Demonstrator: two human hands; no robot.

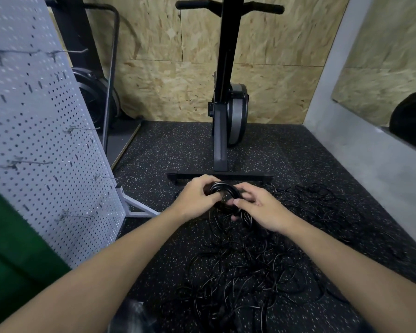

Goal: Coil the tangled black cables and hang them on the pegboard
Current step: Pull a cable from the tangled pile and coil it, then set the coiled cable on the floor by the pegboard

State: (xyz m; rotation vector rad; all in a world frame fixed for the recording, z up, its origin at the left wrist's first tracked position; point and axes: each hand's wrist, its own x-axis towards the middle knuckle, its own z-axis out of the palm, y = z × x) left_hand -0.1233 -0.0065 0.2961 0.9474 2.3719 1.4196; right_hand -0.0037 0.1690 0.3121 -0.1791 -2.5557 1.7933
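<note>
Grips cable coil (223, 187) in curled left hand (195, 195) | pinches it with right hand (262, 210) | hidden: coil's underside | blurred: pegboard hooks (82, 129)

bare left forearm (111, 258) and right forearm (346, 263), unsleeved, ending in left hand (196, 197) and right hand (262, 210), ringless fingers (246, 189).

Black with a faint sheen on the coil (223, 189); same black on the loose cables (245, 272), with thin pale glints along the strands. Black floor (173, 145), flecked all over with small white and grey specks. Pale grey pegboard (34, 131) at the floor's left edge, patterned with even rows of dark holes; dull grey hooks (82, 129). Tan board wall (168, 87) along the far edge, mottled with pressed wood flakes. Black machine (222, 68) with a grey housing (238, 111). Dark green cloth (15, 248) at the near left corner. Cloudy grey side wall (346, 131) at the right edge.
</note>
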